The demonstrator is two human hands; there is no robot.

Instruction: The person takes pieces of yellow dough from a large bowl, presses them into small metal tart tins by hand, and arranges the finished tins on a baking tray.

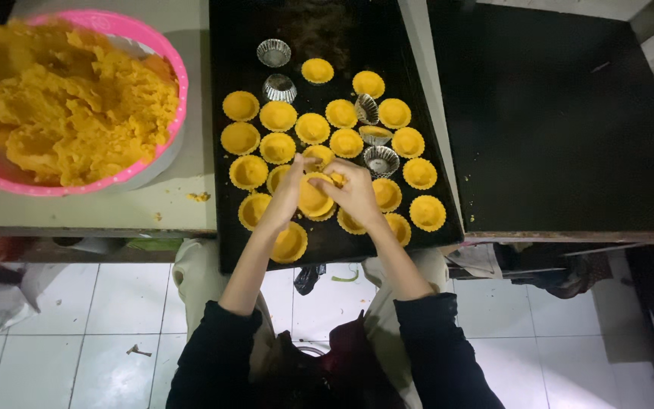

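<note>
Pressing yellow dough into tart mould (315,198) at frame centre, left hand (288,193) and right hand (357,193) both closed round it over black tray (228,45); most moulds filled; few empty tins (274,53) upper centre; dough bowl (179,83) upper left on bench (175,204) well stocked

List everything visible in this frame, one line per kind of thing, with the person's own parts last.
baking tray: one, black, centre of the worktop.
filled tart moulds: roughly two dozen, yellow-orange dough, in rows on the tray.
empty tart moulds: about five, silver fluted metal, among the filled ones.
basin: one, pink, upper left, heaped with yellow dough.
dark board: one, black, to the right of the tray.
floor tiles: white, below the worktop.
tart in hand: one, yellow, held over the tray's near edge.
left hand: on the tart's left side.
right hand: fingers pressing into it.
</note>
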